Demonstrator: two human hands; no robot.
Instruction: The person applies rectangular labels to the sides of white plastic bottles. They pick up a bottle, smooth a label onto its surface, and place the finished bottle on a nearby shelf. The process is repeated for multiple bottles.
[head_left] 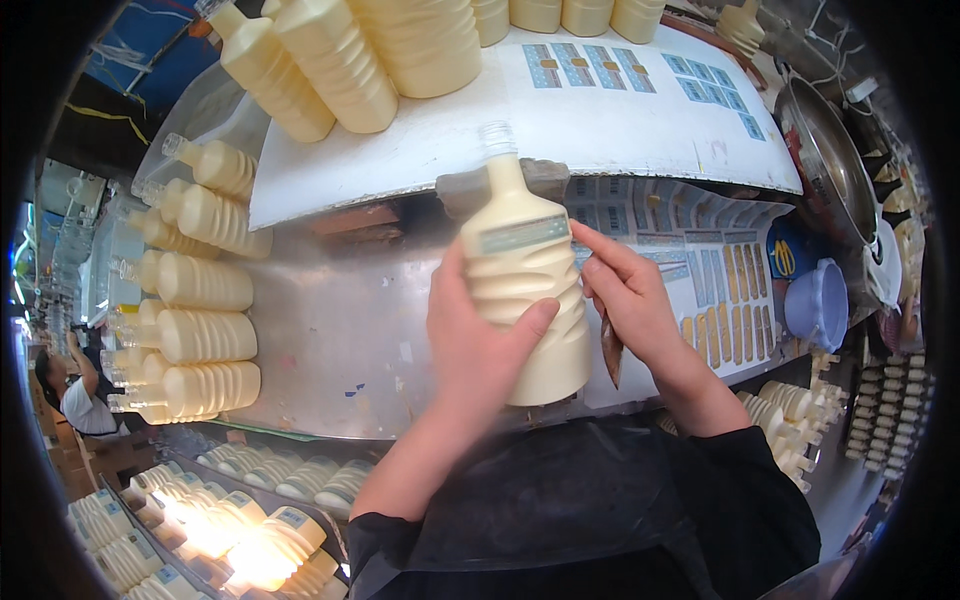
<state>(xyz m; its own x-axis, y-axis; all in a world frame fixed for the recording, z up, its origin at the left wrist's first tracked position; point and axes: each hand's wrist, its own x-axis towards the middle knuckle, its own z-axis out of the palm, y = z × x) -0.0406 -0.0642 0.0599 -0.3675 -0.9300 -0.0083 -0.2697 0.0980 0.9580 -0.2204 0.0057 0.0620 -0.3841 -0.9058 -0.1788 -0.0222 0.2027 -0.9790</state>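
Cream plastic bottle (525,285) at centre, over the near part of the metal surface (330,310), between both hands. Long axis running roughly away from the torso: clear threaded neck (495,140) at the far end, leaning a little left, base at the near end, close to the dark clothing (570,490). Grey-green label (523,235) across the shoulder, crosswise to that axis, right end slightly higher than left. Left hand (470,340) clamped on the bottle from the left, thumb across the lower ridges, other fingers mostly hidden behind. Right hand (630,295) just right of the bottle, index fingertip at the label's right end, touching or only just beside, cannot tell which; remaining fingers curled, closed on a thin brown strip (611,355), tip pointing down toward the torso. Key relation: label's right end directly left of the right fingertip, so right hand nearer to it; left hand lower and on the opposite flank; label face turned up toward the head. Behind the neck, a grey block (460,190) at the edge of a white panel (420,150). To the right, label sheets (725,290), yellow-handled scissors (783,258), purple basin (820,305). To the left, stacked lying bottles (205,335), necks outward, bases toward the centre
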